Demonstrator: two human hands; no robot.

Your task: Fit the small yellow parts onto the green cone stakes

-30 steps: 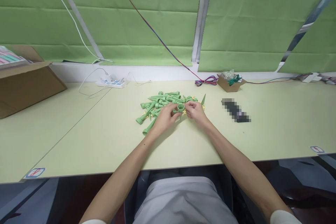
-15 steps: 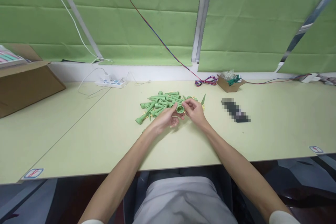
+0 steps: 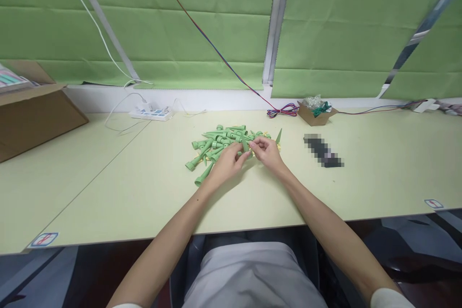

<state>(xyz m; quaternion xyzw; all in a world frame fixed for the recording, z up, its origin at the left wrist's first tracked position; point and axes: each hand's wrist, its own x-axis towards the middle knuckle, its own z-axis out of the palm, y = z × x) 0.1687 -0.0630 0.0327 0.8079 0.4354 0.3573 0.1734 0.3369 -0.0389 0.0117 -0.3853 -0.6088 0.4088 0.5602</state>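
Between hands, nr edge of pile (image 3: 216,145): green spike (image 3: 245,143) stood tip up, long axis approx. upright w/ slight L lean.
L hand (image 3: 227,161): grip held spike, thumb & fingers round its lower part.
R hand (image 3: 268,155): fingertips pinched just R of spike; contents, if any, couldn't tell.
Nearer: L, touching.
Pile: lay on counter (image 3: 151,178), mostly beyond L hand.

Green blinds (image 3: 202,38) with pale frame strips (image 3: 274,24) behind a long pale yellow-green table (image 3: 375,168).
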